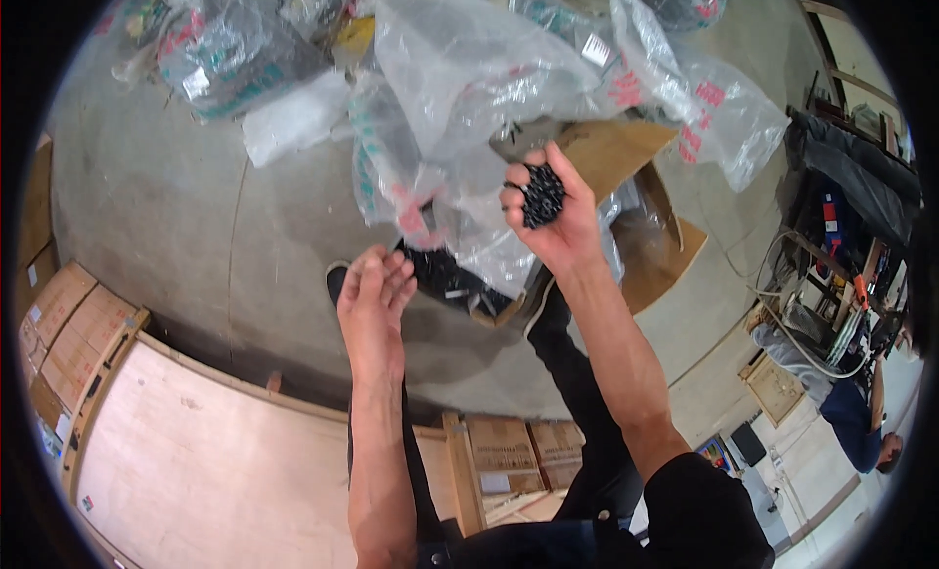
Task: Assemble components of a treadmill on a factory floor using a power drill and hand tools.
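Note:
My right hand (562,212) is raised, its fingers curled around a clump of small shiny black parts (542,197). What kind of parts these are is too small to tell. Lower and to the left, my left hand (375,295) hovers with loosely bent fingers a little apart, and nothing shows in it. Just beside its fingertips, an open cardboard box (494,318) on the floor contains more black pieces (438,274). A large clear plastic bag (479,217) drapes partly over that box.
Clear bags (230,56) with coloured print lie across the far floor. An open carton (650,266) stands right of my right hand. A wooden-framed table (225,452) and stacked cartons (73,329) fill the lower left. Another person (851,413) is at the far right, near cluttered shelving.

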Motion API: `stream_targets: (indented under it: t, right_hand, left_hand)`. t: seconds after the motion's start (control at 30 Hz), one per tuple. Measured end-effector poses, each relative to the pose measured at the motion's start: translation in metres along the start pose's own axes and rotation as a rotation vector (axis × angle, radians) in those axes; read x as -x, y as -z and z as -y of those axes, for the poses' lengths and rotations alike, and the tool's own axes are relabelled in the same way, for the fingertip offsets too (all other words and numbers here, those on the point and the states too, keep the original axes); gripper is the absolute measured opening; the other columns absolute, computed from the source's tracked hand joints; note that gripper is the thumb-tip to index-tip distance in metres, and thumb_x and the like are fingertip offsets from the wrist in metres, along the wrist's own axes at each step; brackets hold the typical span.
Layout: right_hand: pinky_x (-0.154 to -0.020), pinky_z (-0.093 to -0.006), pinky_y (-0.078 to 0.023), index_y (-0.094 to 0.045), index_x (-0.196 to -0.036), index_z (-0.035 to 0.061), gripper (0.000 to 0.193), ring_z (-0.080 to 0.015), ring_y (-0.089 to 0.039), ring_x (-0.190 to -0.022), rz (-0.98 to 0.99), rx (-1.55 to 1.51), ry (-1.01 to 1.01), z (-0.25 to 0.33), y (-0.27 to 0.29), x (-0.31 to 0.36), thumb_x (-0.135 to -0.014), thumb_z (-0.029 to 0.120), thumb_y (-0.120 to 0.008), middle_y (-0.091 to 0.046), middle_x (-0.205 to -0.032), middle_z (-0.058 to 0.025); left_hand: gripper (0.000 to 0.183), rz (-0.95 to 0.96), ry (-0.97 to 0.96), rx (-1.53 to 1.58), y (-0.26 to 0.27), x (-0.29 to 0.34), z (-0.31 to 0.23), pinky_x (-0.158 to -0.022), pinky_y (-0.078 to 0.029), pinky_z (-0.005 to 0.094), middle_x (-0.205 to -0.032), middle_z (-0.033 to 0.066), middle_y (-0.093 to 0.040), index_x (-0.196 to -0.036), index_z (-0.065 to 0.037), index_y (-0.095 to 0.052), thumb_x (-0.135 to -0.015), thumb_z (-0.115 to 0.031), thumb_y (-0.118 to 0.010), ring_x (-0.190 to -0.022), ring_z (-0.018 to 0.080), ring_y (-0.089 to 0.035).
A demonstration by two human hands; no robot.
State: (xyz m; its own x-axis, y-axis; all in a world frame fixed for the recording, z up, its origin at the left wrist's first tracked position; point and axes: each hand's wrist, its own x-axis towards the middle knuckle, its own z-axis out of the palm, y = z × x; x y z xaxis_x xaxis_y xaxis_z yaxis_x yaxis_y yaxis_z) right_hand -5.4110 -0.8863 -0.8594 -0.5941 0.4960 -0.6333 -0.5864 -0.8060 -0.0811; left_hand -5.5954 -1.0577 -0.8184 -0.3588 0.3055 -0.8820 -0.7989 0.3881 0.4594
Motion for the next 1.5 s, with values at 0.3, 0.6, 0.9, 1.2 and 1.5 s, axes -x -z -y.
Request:
stream_targets:
  t: [0.3,0.6,0.9,1.2,1.5]
  right_hand:
    - [-0.063,-0.0389,-0.059,-0.063,-0.098,0.0108,0.03,-0.0272,-0.069,-0.077,-0.479,0.21,-0.31,-0.087,0.113,0.128,-0.101,0.041,-0.061,-0.065,-0.09,-0.0089]
    - [-0.068,-0.0344,-0.059,-0.069,-0.114,0.0046,0.027,-0.02,-0.069,-0.082,-0.808,0.549,-0.016,-0.144,0.284,0.11,-0.097,0.026,-0.07,-0.069,-0.1,-0.0074]
    - [-0.078,-0.0288,-0.05,-0.068,-0.126,0.0055,0.031,-0.011,-0.059,-0.091,-0.766,0.764,0.042,-0.156,0.273,0.129,-0.096,0.01,-0.065,-0.065,-0.112,-0.0006]
    - [-0.084,-0.0314,-0.054,-0.068,-0.119,-0.003,0.025,-0.0174,-0.067,-0.098,-0.533,0.973,0.019,-0.07,0.026,0.131,-0.1,0.013,-0.064,-0.07,-0.112,-0.0125]
    - [-0.098,-0.0436,-0.051,-0.072,-0.11,-0.0007,0.023,-0.0362,-0.067,-0.107,-0.424,2.103,0.466,0.038,-0.008,-0.111,-0.093,0.004,-0.058,-0.069,-0.111,-0.0217]
  left_hand:
    - [0.033,0.028,0.034,0.05,0.005,0.006,0.028,-0.089,-0.056,0.0331,-0.112,0.0081,-0.07,-0.125,-0.004,-0.061,-0.104,-0.028,-0.063,-0.101,0.017,-0.068]
    - [0.032,0.098,0.055,0.022,-0.01,0.011,0.033,-0.089,-0.056,0.0334,-0.112,0.0087,-0.071,-0.125,-0.004,-0.062,-0.104,-0.027,-0.063,-0.102,0.018,-0.069]
    - [0.032,0.134,0.08,0.01,-0.019,0.0,0.023,-0.088,-0.056,0.0333,-0.111,0.009,-0.071,-0.125,-0.003,-0.061,-0.104,-0.027,-0.062,-0.101,0.0177,-0.069]
    - [0.029,0.061,0.115,0.06,-0.01,-0.015,-0.004,-0.088,-0.056,0.0337,-0.112,0.0085,-0.071,-0.12,-0.006,-0.063,-0.103,-0.029,-0.063,-0.101,0.0177,-0.069]
    - [0.032,0.08,0.141,0.102,-0.008,-0.032,-0.021,-0.087,-0.056,0.033,-0.109,0.0068,-0.072,-0.123,-0.005,-0.063,-0.104,-0.031,-0.063,-0.099,0.0163,-0.069]
